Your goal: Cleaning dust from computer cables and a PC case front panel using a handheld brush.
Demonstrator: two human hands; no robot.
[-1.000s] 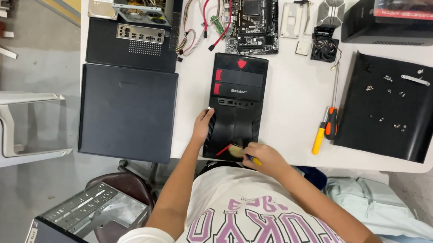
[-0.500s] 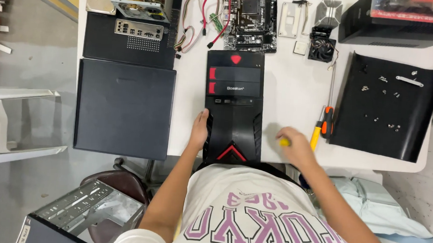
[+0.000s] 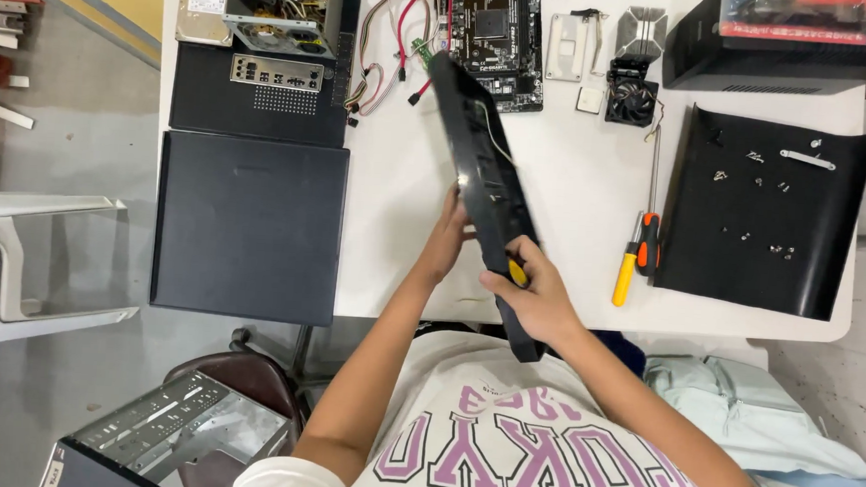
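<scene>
A long black computer front panel (image 3: 478, 166) is raised on its edge above the white table (image 3: 576, 192), running diagonally from the motherboard down to my chest. My left hand (image 3: 446, 242) grips its left side at mid-length. On the lower right side, my right hand (image 3: 540, 302) clasps the panel, with a small yellow tool end (image 3: 517, 273) showing between the fingers. A thin wire runs along the panel's inner edge.
A motherboard (image 3: 496, 27) with cables, a cooler fan (image 3: 630, 95) and an open case (image 3: 264, 53) lie at the table's far side. Two screwdrivers (image 3: 635, 261) lie right of my hands, beside a black side panel (image 3: 755, 223) strewn with screws. Another black panel (image 3: 249, 227) lies left.
The front panel lay flat face-up on the table; now it is lifted and turned on edge. My right hand came back from the right and took hold of it.
</scene>
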